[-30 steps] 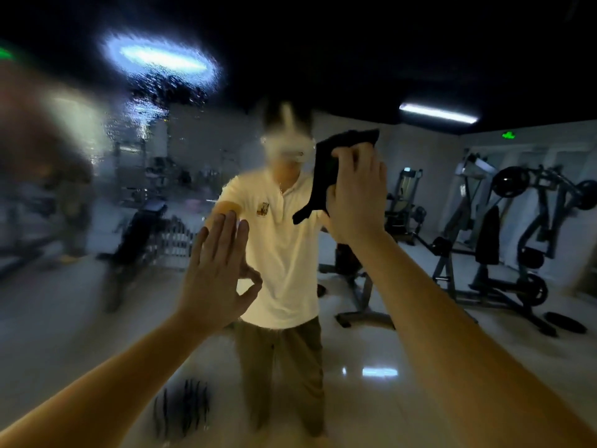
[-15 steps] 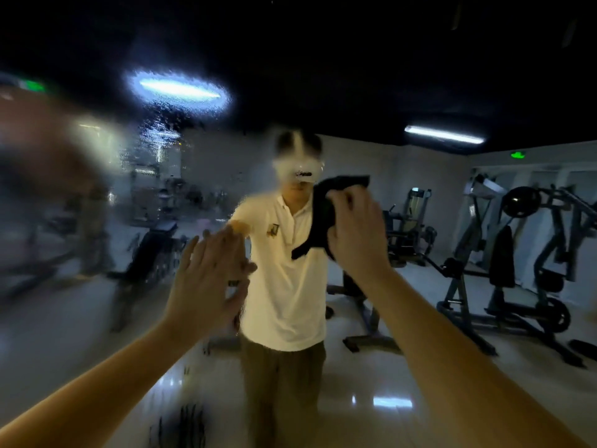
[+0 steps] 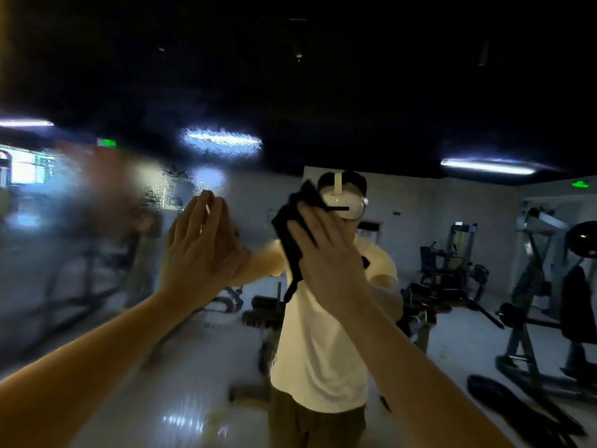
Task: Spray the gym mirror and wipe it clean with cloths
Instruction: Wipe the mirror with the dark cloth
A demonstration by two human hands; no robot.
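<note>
Writing: two green lit signs reflected high up, one at right and one at left, both too small and blurred to read; a small dark plaque on the reflected back wall, illegible. No brand mark can be made out on the white headset or the pale shirt of the person's reflection. Mirror fills the whole view ahead. Its left part is hazy and smeared, with a patch of fine droplets beading above the left hand and over the reflected strip light. The right part reads sharp: weight machines, glossy pale floor, dark ceiling. Left hand raised flat to the glass, fingers straight and held close together, pointing up, thumb tucked at the side, holding nothing. It appears to meet its own reflection at the palm. Right hand just beside it, at head height of the reflection, pressing a black cloth against the glass. Its fingers lie fairly straight and a little apart over the bunched fabric; thumb hidden, so any pinch underneath cannot be told. Cloth is dark, soft, crumpled, with one corner sticking up past the fingertips and a narrow tail hanging below the palm. Both forearms bare, reaching in from the bottom corners.
</note>
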